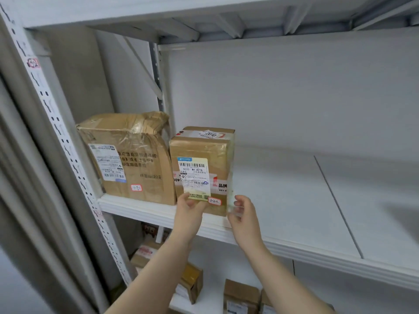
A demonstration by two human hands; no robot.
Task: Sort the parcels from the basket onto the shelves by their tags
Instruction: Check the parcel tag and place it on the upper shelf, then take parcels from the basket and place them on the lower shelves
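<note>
A: Head view: which step?
B: Placing, I'd judge. The parcel (201, 171) stands on the shelf (294, 200), just right of the larger parcel (127, 155), its tag (214, 201) facing near.
A: Long axis?
B: Upright. The left grip (189, 209) lies spread on its lower front. The right grip (243, 214) curls by the right corner, contact unclear. Next: release, fetch another

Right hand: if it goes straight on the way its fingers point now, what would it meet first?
Probably the small parcel: the right hand points its curled fingers at its lower right edge. Whether they already touch is unclear.
</note>
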